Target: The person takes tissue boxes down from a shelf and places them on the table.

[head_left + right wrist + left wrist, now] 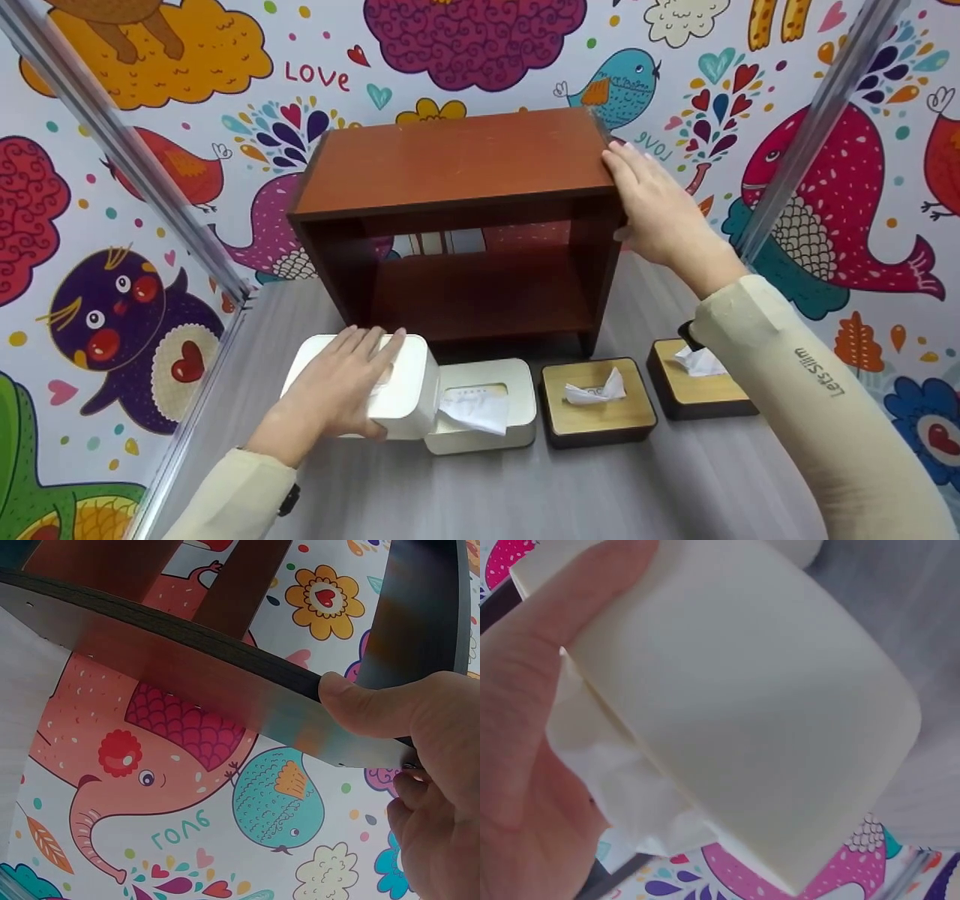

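Observation:
A white, round-cornered tissue box (409,352) is gripped by my left hand (337,390), which lies across its top at the front left. In the left wrist view the thumb presses along one edge of this box (757,697), and a white tissue (622,772) bunches out beside the palm. My right hand (660,210) holds the top right edge of a reddish-brown wooden shelf (457,165). Seen from the right wrist, the thumb hooks over the dark front edge of the side panel (225,690), with the other fingers curled behind.
In front of the shelf stand a cream tissue box (521,397) and two dark boxes with wooden lids, one in the middle (637,409) and one (675,401) partly behind my right sleeve. A grey wood-grain table (585,495) lies below. Cartoon-printed walls (510,97) enclose it.

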`<action>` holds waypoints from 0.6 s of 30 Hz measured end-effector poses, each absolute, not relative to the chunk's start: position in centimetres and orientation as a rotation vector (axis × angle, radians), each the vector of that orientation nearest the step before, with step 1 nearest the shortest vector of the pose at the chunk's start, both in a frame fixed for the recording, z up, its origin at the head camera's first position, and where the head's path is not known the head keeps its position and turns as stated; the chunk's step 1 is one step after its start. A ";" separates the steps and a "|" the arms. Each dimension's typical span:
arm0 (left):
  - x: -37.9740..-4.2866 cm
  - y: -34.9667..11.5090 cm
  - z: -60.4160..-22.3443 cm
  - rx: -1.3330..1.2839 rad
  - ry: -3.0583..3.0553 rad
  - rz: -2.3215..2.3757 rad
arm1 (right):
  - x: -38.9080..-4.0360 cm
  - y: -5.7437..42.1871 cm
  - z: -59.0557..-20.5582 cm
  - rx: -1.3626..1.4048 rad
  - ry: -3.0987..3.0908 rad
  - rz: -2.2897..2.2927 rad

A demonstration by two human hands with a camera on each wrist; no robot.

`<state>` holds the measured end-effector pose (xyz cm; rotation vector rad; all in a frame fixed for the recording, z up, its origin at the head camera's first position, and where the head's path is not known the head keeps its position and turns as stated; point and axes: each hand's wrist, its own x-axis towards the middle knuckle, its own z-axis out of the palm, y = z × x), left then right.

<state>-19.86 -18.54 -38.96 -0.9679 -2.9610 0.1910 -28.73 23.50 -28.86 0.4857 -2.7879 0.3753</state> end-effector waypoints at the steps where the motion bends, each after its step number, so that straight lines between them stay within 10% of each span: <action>1: -19.9 -18.8 -39.0 -0.963 -2.966 0.191 | -28.7 23.5 -28.9 0.484 -2.786 0.376; 18: -20.2 -22.8 -41.4 -0.870 -2.997 0.166 | -28.9 23.5 -28.9 0.497 -2.783 0.372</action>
